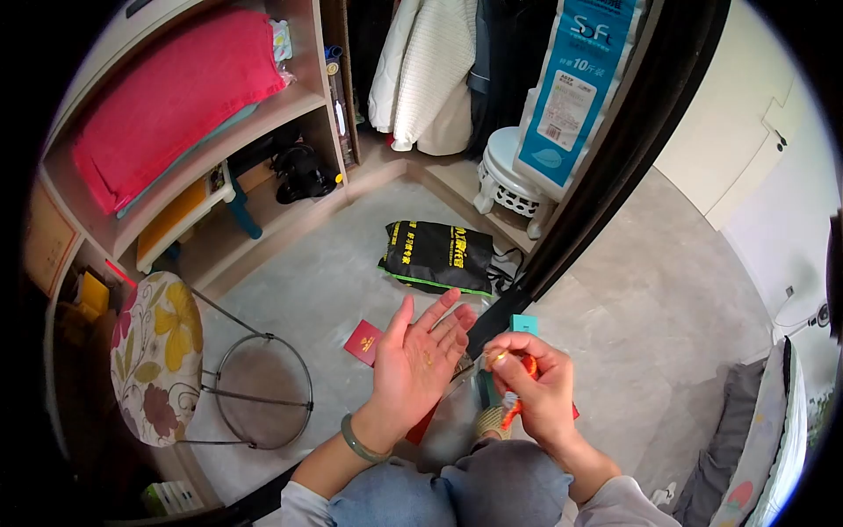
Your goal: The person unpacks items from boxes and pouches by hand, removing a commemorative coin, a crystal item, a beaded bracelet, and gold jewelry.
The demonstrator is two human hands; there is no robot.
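My left hand [416, 362] is turned palm up with its fingers spread, and a small thin gold-coloured item seems to lie on the palm. A green bangle [360, 441] circles that wrist. To its right, my right hand [536, 379] is closed, with thumb and forefinger pinching a small gold-coloured piece [500, 357]. An orange-red strip [512, 409] hangs below these fingers; what it belongs to is partly hidden. Beside my left hand a red booklet [362, 342] lies on the floor. A teal box [523, 324] is just beyond my right hand.
A black bag with yellow lettering [439, 255] lies ahead on the floor [307, 263]. At left stands a flowered round stool [158, 360] near shelves with red cloth [184, 105]. A white stool [505, 158] and dark door frame [606, 184] are at right.
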